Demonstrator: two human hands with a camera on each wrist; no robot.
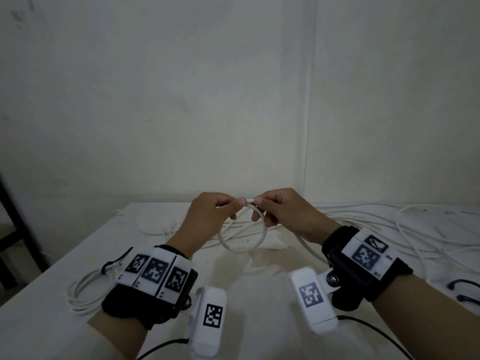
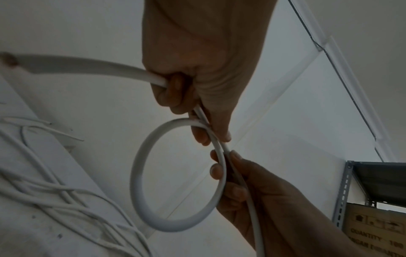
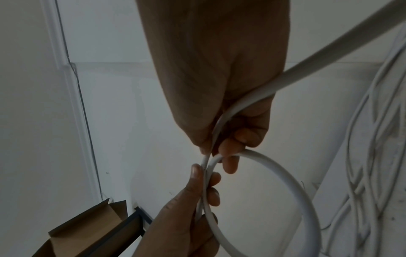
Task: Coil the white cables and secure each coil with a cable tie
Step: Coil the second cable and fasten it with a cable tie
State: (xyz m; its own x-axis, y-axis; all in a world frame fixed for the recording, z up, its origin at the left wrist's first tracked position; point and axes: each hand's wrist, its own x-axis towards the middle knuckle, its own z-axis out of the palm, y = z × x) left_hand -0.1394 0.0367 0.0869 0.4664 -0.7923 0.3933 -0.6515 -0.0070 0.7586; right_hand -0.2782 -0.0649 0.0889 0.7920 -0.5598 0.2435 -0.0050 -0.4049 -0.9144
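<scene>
Above the white table (image 1: pixel 259 289), both hands hold one white cable bent into a single round loop (image 1: pixel 262 237). My left hand (image 1: pixel 240 202) pinches the top of the loop between thumb and fingers. The right hand (image 1: pixel 259 203) pinches it just beside, fingertips nearly touching the left's. In the left wrist view the loop (image 2: pixel 137 173) hangs below the left hand (image 2: pixel 211 137), and the right hand (image 2: pixel 222 161) grips two strands side by side. From the right hand (image 3: pixel 219 153) the cable's long run trails away close past the wrist. Black cable ties (image 1: pixel 462 284) lie at the table's right edge.
A finished coil (image 1: pixel 83 289) bound with a black tie (image 1: pixel 111 265) lies at the left of the table. Several loose white cables (image 1: pixel 389 222) sprawl along the back and right. A dark rack (image 1: pixel 18 216) stands at the left; a wall stands close behind.
</scene>
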